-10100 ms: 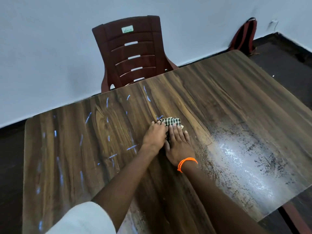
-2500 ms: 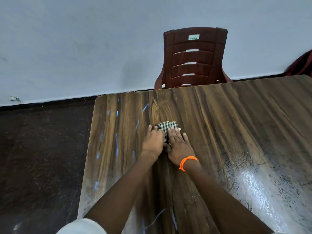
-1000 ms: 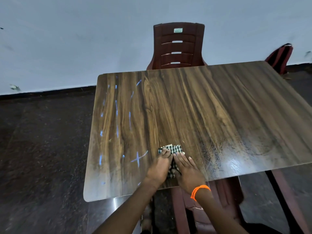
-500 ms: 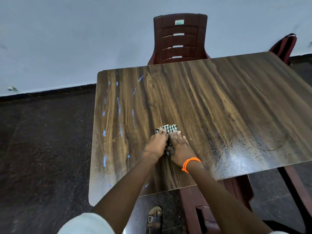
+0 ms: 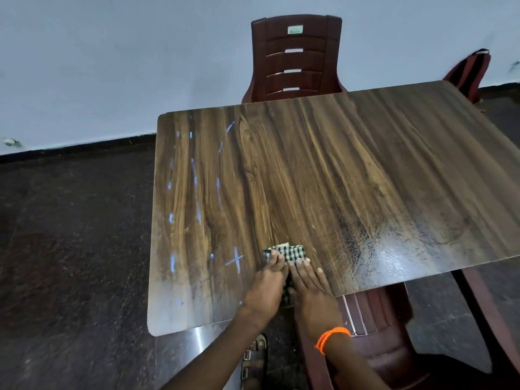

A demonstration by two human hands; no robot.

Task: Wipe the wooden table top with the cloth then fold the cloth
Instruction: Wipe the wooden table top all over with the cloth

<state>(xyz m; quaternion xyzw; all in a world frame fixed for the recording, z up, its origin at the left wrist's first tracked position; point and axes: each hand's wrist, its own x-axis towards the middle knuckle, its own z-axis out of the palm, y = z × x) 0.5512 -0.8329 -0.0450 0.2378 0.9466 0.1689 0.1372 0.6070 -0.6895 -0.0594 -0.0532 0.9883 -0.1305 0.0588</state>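
Head view
Worktop [image 5: 323,178]: a wooden top with dark grain is seen from above; pale blue streaks are spread over its left part and a glossy glare patch sits near its right front edge
Cloth [image 5: 289,252]: a small black-and-white checked cloth, bunched into a compact wad, is laid on the worktop close to the near edge, a little left of the middle
Left grip [image 5: 267,288]: the left hand is laid palm down on the near left part of the cloth, fingers together and extended; nothing is clamped, the cloth is only pressed flat against the worktop
Right grip [image 5: 311,291]: the right hand is laid palm down just beside the left one, touching it along the inner edge; its fingers are held straight and close, with the tips set on the near right part of the cloth
Cloth relative to the grips: the far part of the cloth is left showing beyond the fingertips of both hands; the near part is covered by them
Wristband [image 5: 332,337]: an orange band is worn on the right wrist
Chair [image 5: 295,57]: a dark red plastic chair is set at the far edge, against the pale wall
Near chair [image 5: 377,333]: a second dark red chair is partly tucked beneath the near edge
Sandal [image 5: 253,361]: a strapped sandal is seen on the dark floor below the forearms
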